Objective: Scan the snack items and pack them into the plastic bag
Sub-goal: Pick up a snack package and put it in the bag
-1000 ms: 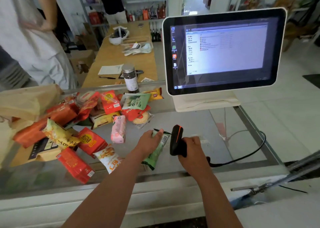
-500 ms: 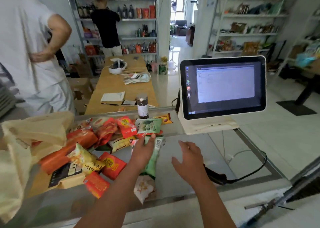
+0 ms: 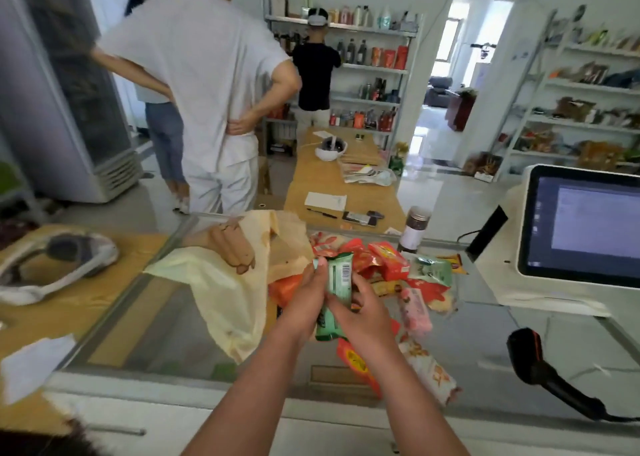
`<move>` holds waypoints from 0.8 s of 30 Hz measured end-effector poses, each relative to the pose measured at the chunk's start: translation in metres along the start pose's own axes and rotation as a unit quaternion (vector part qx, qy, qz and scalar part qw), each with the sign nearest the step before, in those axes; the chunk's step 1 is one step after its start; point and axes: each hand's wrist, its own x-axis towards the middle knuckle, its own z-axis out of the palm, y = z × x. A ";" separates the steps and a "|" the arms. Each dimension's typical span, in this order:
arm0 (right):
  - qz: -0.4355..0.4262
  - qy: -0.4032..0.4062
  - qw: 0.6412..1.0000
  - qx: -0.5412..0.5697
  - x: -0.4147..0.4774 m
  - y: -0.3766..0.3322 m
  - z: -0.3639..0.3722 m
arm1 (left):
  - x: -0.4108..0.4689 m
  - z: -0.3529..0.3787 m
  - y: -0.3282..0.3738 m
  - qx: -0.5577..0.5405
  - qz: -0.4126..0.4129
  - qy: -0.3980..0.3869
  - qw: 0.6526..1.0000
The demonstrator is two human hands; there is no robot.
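I had both hands on the long green snack packet (image 3: 337, 282), held up above the glass counter top (image 3: 485, 338) with its white barcode label facing me. My left hand (image 3: 306, 303) curled round the packet's left edge, thumb near the top corner. My right hand (image 3: 363, 313) gripped the lower right side, with the fingers wrapped behind it. The packet stood nearly upright, just right of the pale yellow plastic bag (image 3: 221, 296). That bag lay slumped on the counter with another person's hand (image 3: 235, 248) against its upper part. Behind my hands lay the heap of red, orange and green snack packets (image 3: 384, 260), and a pink packet (image 3: 414, 308) lay just beside my right wrist. The black handheld scanner with orange trim (image 3: 533, 362) lay on the counter well to my right, untouched, below the white-framed touchscreen terminal (image 3: 581, 227).
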 end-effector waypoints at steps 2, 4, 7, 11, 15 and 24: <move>-0.004 -0.006 1.000 -0.010 0.001 -0.007 0.018 | -0.003 -0.024 0.003 0.032 0.021 0.017 0.999; 0.008 -0.007 1.000 -0.007 0.005 -0.009 0.033 | -0.007 -0.043 0.005 0.090 0.072 0.078 0.990; 0.049 -0.029 0.998 -0.019 0.015 -0.006 0.045 | -0.009 -0.068 -0.003 0.231 0.158 0.228 0.932; 0.108 -0.114 0.986 -0.057 0.033 -0.004 0.051 | -0.010 -0.092 -0.022 0.505 0.161 0.379 0.759; 0.135 -0.165 0.974 -0.076 0.063 -0.014 0.054 | -0.009 -0.108 -0.015 0.576 0.008 0.343 0.742; 0.121 -0.085 0.988 0.053 0.145 -0.031 0.027 | -0.008 -0.118 0.067 0.540 0.244 0.492 0.638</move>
